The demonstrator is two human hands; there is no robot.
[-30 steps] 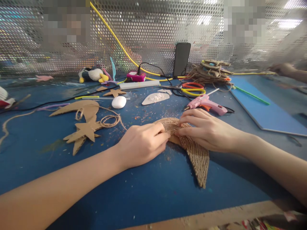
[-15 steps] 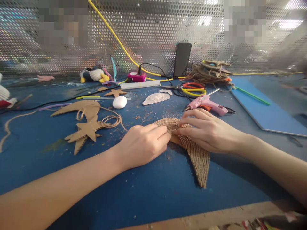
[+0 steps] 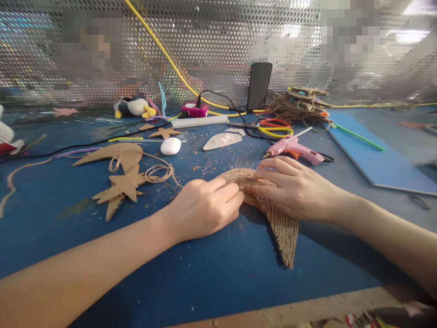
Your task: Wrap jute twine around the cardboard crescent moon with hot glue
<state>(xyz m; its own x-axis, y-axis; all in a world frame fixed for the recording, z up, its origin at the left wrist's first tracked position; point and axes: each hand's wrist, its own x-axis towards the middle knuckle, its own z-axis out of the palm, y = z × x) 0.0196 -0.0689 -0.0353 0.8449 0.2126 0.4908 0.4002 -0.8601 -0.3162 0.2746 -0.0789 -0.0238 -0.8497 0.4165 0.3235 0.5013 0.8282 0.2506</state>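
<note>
A curved, crescent-like piece covered in rows of brown twine (image 3: 282, 232) lies on the blue table, its pointed end toward me. My left hand (image 3: 208, 207) is closed on its left part, fingers bent and pressed together; that end is hidden. My right hand (image 3: 297, 187) rests over the upper right part, with curved fingertips pinching near the inner edge. Bare cardboard shows along that inner edge. A loose coil of twine (image 3: 159, 173) lies left of my hands, its strand running to my left hand. Just beyond my right hand is a pink glue gun (image 3: 295, 148).
Cardboard stars (image 3: 124, 187) and a cardboard crescent (image 3: 116, 152) lie at left. Farther back are a white egg-shaped piece (image 3: 170, 146), scissors (image 3: 275, 127), a phone (image 3: 259, 86) and a twine heap (image 3: 300, 105). A blue board (image 3: 385, 155) lies right. Perforated metal stands behind.
My right fingers have shifted very slightly on the twine-covered piece. My left hand stays on it almost unmoved.
</note>
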